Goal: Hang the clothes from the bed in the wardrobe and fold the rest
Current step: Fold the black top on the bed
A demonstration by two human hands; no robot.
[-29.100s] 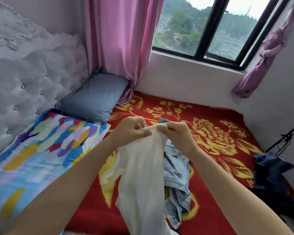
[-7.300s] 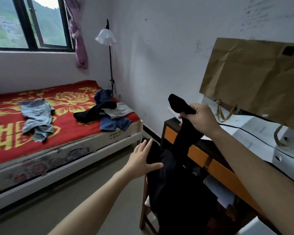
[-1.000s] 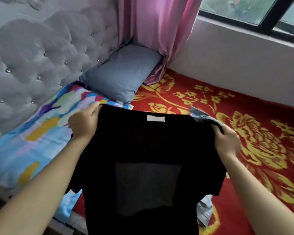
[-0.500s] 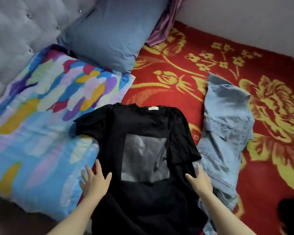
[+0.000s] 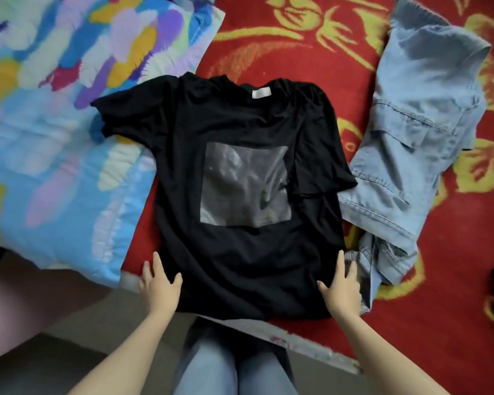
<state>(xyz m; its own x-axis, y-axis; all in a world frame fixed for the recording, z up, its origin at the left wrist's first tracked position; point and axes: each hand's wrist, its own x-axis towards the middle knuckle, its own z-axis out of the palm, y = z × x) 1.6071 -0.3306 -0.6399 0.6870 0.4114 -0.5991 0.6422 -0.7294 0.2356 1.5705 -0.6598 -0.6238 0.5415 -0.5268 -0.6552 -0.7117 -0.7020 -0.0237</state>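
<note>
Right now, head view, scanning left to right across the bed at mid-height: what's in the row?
In order: multicoloured quilt → black T-shirt → light blue denim garment. The red bedspread lies under all three, so it has no place in the order.

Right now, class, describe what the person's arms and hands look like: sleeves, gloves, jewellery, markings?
The left forearm and right forearm are bare to the frame edge, with no sleeve showing. The left hand and right hand wear no gloves, and no ring, watch or bracelet shows.
</note>
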